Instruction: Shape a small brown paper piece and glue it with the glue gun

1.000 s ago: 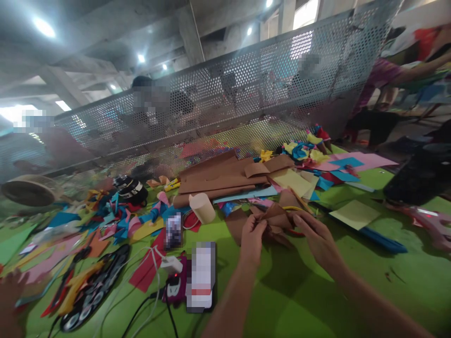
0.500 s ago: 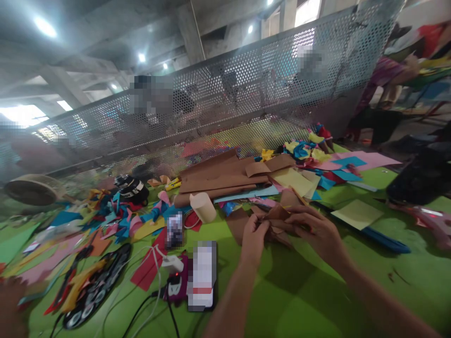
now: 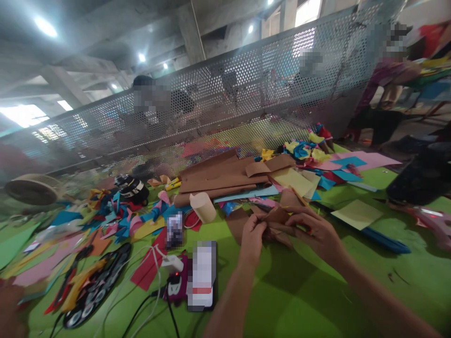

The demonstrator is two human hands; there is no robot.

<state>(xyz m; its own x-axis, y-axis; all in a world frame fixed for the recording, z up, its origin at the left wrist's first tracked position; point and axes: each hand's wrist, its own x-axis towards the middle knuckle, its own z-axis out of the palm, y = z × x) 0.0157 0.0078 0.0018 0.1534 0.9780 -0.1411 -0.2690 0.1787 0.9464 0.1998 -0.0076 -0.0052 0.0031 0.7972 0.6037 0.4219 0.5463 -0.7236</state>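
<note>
Between my two hands, above the green table, is a piece of folded brown paper (image 3: 276, 217). My left hand (image 3: 252, 230) pinches its left side with thumb and forefinger. On the right side, my right hand (image 3: 312, 227) grips the paper with bent fingers; a small orange-red spot shows between them. Exactly how the folds run is hidden by my fingers. A flat brown sheet (image 3: 237, 224) lies just left of my left hand. Close to my right hand are a pale yellow square of paper (image 3: 357, 214) and a long dark blue tool (image 3: 385, 240) partly under it.
Brown sheets (image 3: 214, 176) and a white paper roll (image 3: 203, 208) lie behind my hands. Phones (image 3: 202, 277), a purple power strip (image 3: 178, 286) and loose cables are to the left. Another person's hand (image 3: 10, 305) is at the left edge. A perforated metal screen (image 3: 225, 103) stands behind.
My fingers and the brown paper have shifted only very slightly; both hands keep their hold. The other person's hand at the left edge has moved a little.
</note>
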